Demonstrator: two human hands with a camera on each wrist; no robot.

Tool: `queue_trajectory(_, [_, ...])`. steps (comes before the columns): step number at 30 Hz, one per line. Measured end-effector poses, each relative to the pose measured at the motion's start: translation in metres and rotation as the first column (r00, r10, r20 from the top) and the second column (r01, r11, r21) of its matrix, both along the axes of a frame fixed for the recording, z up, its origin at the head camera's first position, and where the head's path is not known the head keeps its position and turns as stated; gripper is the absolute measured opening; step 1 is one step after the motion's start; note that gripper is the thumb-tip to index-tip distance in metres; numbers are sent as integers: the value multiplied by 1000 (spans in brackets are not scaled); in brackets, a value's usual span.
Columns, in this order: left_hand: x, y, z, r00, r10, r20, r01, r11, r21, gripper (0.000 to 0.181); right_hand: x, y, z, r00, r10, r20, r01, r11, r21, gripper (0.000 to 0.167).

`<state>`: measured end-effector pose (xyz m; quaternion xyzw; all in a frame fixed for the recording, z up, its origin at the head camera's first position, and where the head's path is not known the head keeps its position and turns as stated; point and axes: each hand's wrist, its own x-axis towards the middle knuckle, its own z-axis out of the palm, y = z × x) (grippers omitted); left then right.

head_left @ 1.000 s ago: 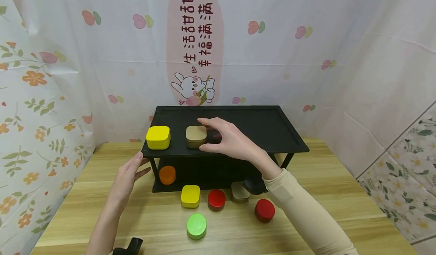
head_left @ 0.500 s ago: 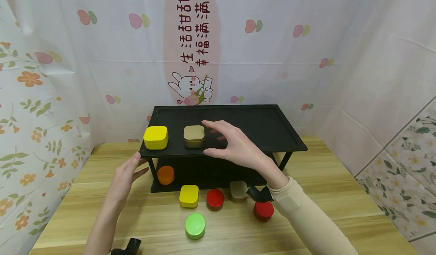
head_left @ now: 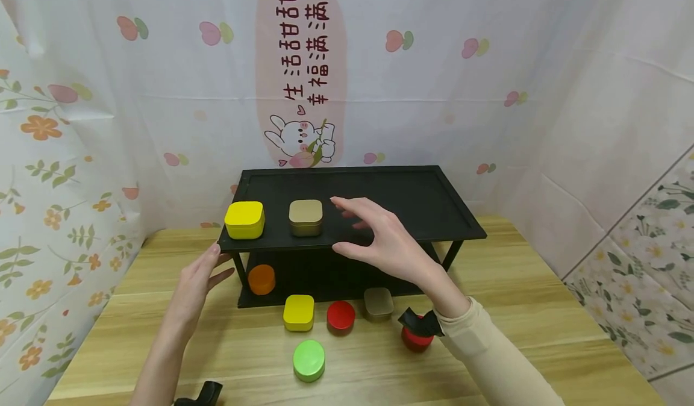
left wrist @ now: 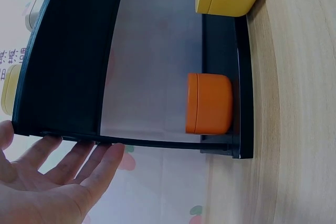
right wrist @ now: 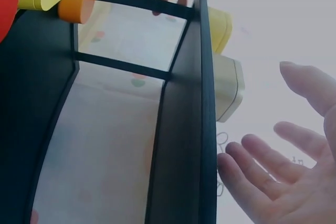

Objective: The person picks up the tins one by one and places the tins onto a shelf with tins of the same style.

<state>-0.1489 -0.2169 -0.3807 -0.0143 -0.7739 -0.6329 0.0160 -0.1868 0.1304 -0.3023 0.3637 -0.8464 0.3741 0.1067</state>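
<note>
A two-level black shelf stands on the table. On its top, a yellow square tin sits at the left front corner, with a gold square tin to its right. My right hand hovers over the top's front edge, right of the gold tin, fingers spread and holding nothing. My left hand touches the shelf's left front corner with its fingertips; in the left wrist view its fingers lie relaxed along the end frame. An orange round tin is on the lower level at the left.
In front of the shelf are a yellow square tin, a red round tin, a gold square tin and a green round tin. Another red tin lies partly behind the right wrist's black strap. A patterned curtain hangs behind.
My right hand has let go of the gold tin on the top level and moved away to the right. My left hand stays at the shelf's corner. The head view has shifted slightly.
</note>
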Motion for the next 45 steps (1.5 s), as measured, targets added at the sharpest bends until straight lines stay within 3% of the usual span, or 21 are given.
queue_trajectory(24, [-1, 0, -2, 999, 9, -32, -8, 999, 35, 60, 25, 28, -24, 997, -59, -57, 51, 990, -128, 53])
queue_trajectory(45, [-2, -1, -4, 999, 7, -43, -4, 998, 57, 59, 41, 39, -44, 991, -53, -119, 43, 996, -83, 53])
